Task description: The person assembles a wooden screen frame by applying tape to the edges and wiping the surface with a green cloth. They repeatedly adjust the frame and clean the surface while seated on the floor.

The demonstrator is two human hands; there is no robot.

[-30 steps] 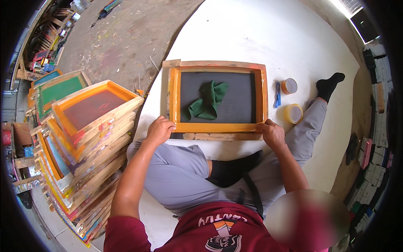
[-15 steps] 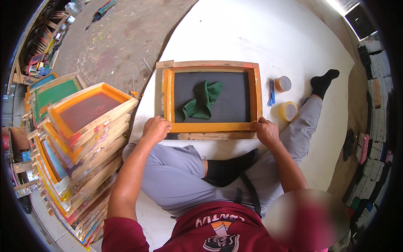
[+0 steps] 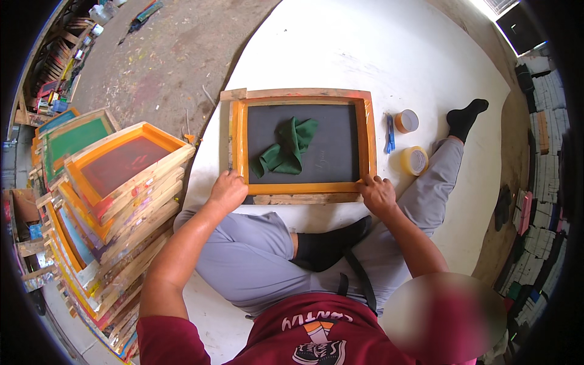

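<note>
In front of my crossed leg a wooden screen-printing frame (image 3: 304, 188) with dark grey mesh lies on the white sheet. Orange-yellow tape lines its inner edges. A crumpled dark green cloth (image 3: 291, 146) rests on the mesh, left of its middle. My left hand (image 3: 229, 190) has its fingers closed on the near left corner of the frame. At the near right corner my right hand (image 3: 378, 193) grips the same frame, fingers curled over the rim. Faint pale marks show on the mesh right of the cloth. The undersides of both hands' grips are hidden.
Right of the frame lie a blue cutter knife (image 3: 390, 134), a brown tape roll (image 3: 407, 121) and a yellowish tape roll (image 3: 415, 160). A tall stack of printing frames (image 3: 131, 176) stands at the left. My outstretched leg (image 3: 439, 188) borders the right side.
The whole view has shifted slightly left. Both hands stay on the near corners of the frame, with only a slight shift in their grip. Faint marks on the mesh show more plainly.
</note>
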